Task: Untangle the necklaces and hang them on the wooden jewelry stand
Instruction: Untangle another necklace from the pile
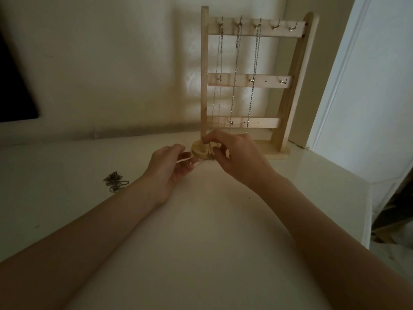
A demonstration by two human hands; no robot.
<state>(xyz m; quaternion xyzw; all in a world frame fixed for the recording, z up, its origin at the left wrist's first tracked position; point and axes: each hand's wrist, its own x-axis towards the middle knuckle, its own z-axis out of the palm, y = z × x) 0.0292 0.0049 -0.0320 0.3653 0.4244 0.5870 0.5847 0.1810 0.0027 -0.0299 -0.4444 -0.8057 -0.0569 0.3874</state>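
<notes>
A wooden jewelry stand (277,82) stands against the wall at the back of the white table (201,231). Three silver necklaces (234,81) hang from the left three hooks of its top bar. In front of the stand's round left foot, my left hand (172,166) and my right hand (232,155) pinch a thin chain (202,161) stretched between them, just above the table. Part of that chain is hidden by my fingers. A tangled pile of silver chains (115,180) lies on the table to the left of my left wrist.
The two right hooks of the top bar (283,26) carry nothing. A dark panel (13,86) is at the left edge. The table's right edge (368,209) drops off beside a white door frame (348,70).
</notes>
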